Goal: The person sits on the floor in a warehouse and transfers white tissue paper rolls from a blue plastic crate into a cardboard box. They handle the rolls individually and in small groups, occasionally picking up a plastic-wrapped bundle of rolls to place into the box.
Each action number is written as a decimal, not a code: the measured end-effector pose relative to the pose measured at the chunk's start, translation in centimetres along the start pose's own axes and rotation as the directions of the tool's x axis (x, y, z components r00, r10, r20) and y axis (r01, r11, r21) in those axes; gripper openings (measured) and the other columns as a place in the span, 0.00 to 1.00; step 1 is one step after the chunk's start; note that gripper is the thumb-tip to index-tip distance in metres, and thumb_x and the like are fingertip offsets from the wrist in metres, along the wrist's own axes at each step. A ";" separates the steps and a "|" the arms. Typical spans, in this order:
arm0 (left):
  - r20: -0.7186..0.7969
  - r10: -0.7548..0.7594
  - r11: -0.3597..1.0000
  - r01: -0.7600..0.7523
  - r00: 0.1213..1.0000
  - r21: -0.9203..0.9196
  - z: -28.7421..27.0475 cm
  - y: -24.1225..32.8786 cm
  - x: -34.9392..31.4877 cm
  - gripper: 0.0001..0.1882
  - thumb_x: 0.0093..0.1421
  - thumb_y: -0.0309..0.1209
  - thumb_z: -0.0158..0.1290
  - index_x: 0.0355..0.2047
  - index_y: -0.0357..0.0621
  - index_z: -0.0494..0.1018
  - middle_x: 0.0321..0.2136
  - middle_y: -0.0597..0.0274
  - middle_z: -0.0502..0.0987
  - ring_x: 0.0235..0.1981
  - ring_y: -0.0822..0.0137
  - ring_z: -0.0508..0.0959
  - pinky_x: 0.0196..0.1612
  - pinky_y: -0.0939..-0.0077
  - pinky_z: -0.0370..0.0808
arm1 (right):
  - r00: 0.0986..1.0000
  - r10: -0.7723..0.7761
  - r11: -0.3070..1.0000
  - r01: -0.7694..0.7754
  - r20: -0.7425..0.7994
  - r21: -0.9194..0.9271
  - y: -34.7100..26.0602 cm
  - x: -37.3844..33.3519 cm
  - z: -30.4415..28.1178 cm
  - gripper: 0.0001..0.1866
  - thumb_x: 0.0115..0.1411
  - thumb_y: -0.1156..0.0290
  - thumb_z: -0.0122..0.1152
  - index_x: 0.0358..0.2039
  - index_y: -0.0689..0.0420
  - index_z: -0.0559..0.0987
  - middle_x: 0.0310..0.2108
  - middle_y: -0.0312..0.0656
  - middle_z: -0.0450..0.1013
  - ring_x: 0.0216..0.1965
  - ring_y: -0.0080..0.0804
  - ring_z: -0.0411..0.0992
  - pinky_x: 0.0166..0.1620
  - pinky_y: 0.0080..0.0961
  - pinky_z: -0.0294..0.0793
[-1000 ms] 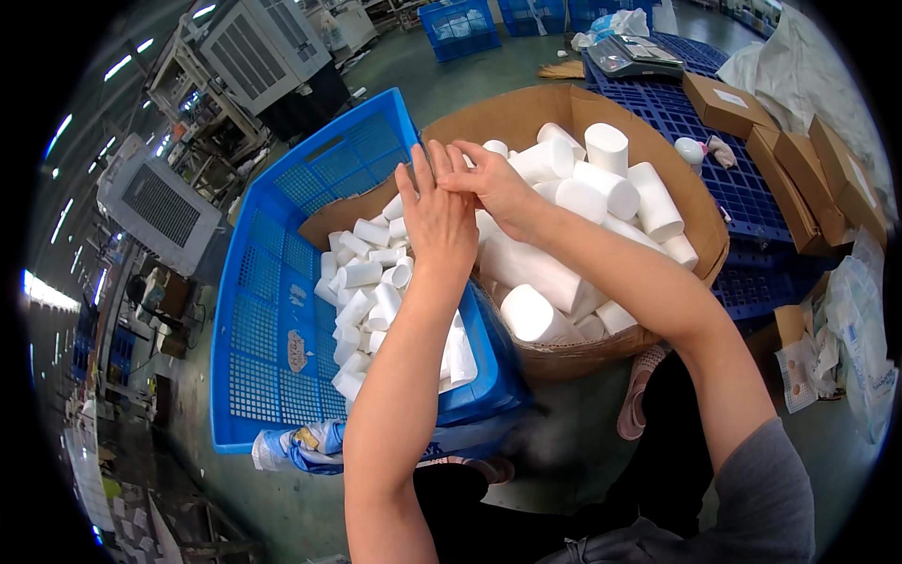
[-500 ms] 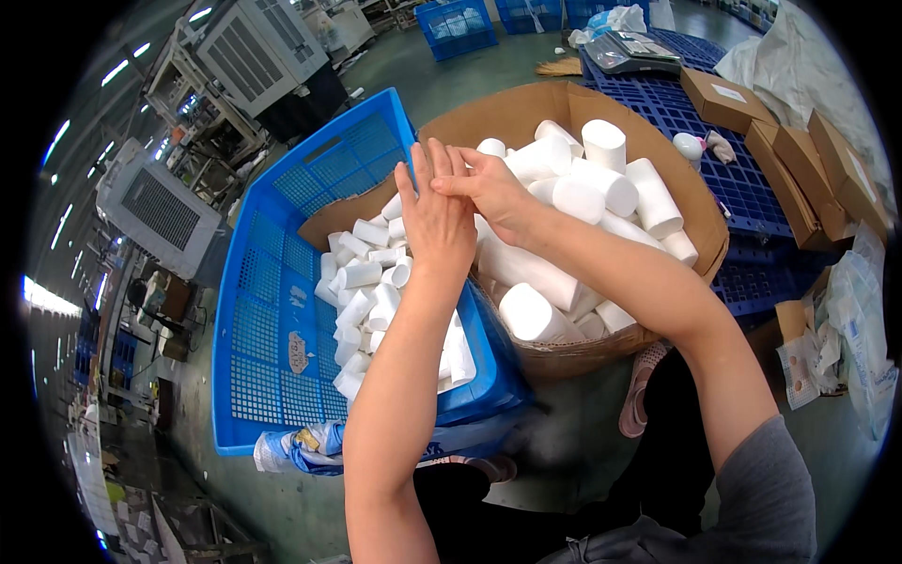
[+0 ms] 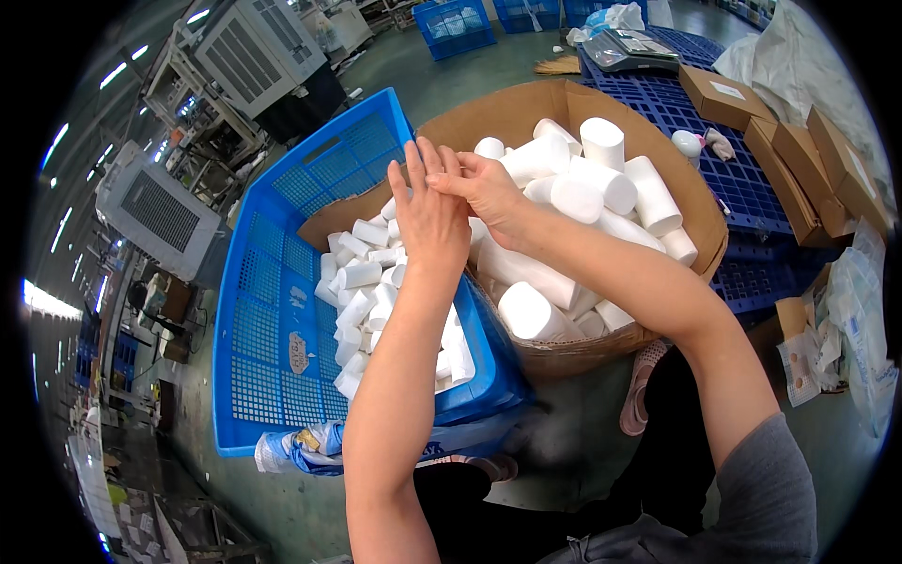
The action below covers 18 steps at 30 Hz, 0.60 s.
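Observation:
My left hand [image 3: 434, 221] is raised over the blue crate, its back showing and its fingers stretched out. My right hand [image 3: 493, 195] meets it from the right, the thumb lying across the left hand's fingers and the other fingers partly hidden behind. Between the palms nothing can be seen. Below, many small white rolls [image 3: 361, 274] lie heaped in the blue plastic crate [image 3: 246, 324], partly behind my left forearm. To the right, a large round-sided cardboard box [image 3: 700, 202] holds bigger white rolls [image 3: 601, 183], lying at all angles; my right forearm crosses over it.
Blue pallets [image 3: 658, 94] at the far right carry a scale [image 3: 634, 52] and brown cartons [image 3: 728, 97]. Plastic bags [image 3: 860, 329] hang at the right. Grey air coolers [image 3: 254, 56] and machines stand at the left. More blue crates [image 3: 454, 28] sit at the back.
Both hands have shifted very slightly to the left, still pressed together. The rolls, crate and box look the same.

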State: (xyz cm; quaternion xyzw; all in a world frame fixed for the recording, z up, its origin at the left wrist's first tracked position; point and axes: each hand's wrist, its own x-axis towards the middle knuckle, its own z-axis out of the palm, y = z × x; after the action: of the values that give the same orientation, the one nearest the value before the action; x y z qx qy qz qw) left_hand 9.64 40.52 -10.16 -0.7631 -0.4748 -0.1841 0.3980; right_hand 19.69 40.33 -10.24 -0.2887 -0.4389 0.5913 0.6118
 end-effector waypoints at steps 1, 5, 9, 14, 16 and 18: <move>0.001 0.006 1.000 -0.006 1.000 0.016 0.1 0.1 0.0 0.32 0.49 0.35 0.55 0.55 0.42 0.61 0.57 0.53 0.61 0.63 0.55 0.55 0.63 0.54 0.48 | 1.000 -0.012 1.000 0.012 -0.010 -0.004 0.1 0.0 0.0 0.18 0.53 0.68 0.62 0.42 0.63 0.72 0.41 0.41 0.73 0.43 0.27 0.70 0.47 0.23 0.68; 0.017 0.039 0.997 -0.040 0.999 0.064 0.3 0.3 0.0 0.33 0.50 0.35 0.54 0.56 0.41 0.60 0.55 0.53 0.63 0.62 0.55 0.56 0.63 0.55 0.49 | 0.998 -0.034 0.999 0.032 -0.060 -0.031 0.0 -0.1 0.0 0.17 0.52 0.70 0.61 0.41 0.63 0.73 0.39 0.41 0.73 0.41 0.26 0.70 0.45 0.22 0.68; 0.066 0.031 0.999 -0.034 0.997 0.034 0.1 0.6 0.1 0.33 0.51 0.33 0.52 0.58 0.42 0.58 0.56 0.55 0.64 0.63 0.54 0.56 0.63 0.54 0.46 | 0.995 -0.088 0.993 0.084 -0.053 -0.078 -0.1 0.0 -0.2 0.12 0.51 0.72 0.58 0.36 0.62 0.74 0.34 0.40 0.74 0.38 0.24 0.70 0.42 0.20 0.68; 0.088 0.035 0.999 -0.038 0.995 0.033 0.1 0.5 -0.1 0.33 0.51 0.33 0.52 0.58 0.41 0.58 0.56 0.55 0.64 0.63 0.54 0.55 0.63 0.54 0.45 | 0.993 -0.108 0.982 0.098 -0.055 -0.161 0.2 0.4 -0.1 0.09 0.52 0.71 0.57 0.33 0.62 0.75 0.31 0.38 0.74 0.34 0.22 0.69 0.39 0.19 0.68; 0.079 0.034 0.999 -0.036 0.996 0.029 0.2 0.6 -0.1 0.33 0.51 0.32 0.52 0.58 0.41 0.58 0.57 0.54 0.64 0.63 0.54 0.55 0.63 0.54 0.45 | 0.992 -0.119 0.981 0.110 -0.051 -0.159 0.3 0.4 -0.3 0.09 0.52 0.71 0.56 0.33 0.62 0.75 0.31 0.37 0.73 0.34 0.21 0.69 0.38 0.19 0.68; 0.081 0.028 0.999 -0.030 0.996 0.025 0.2 0.5 -0.1 0.33 0.51 0.32 0.52 0.58 0.41 0.58 0.57 0.54 0.63 0.63 0.54 0.55 0.63 0.54 0.45 | 0.990 -0.135 0.979 0.127 -0.041 -0.161 0.4 0.5 -0.3 0.09 0.53 0.70 0.56 0.32 0.62 0.75 0.31 0.37 0.73 0.34 0.21 0.68 0.38 0.19 0.68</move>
State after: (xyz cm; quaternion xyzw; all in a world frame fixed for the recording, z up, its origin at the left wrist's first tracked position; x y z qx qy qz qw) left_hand 10.01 40.53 -10.57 -0.7714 -0.4818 -0.1410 0.3910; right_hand 19.70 40.92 -10.64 -0.3219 -0.4866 0.5054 0.6358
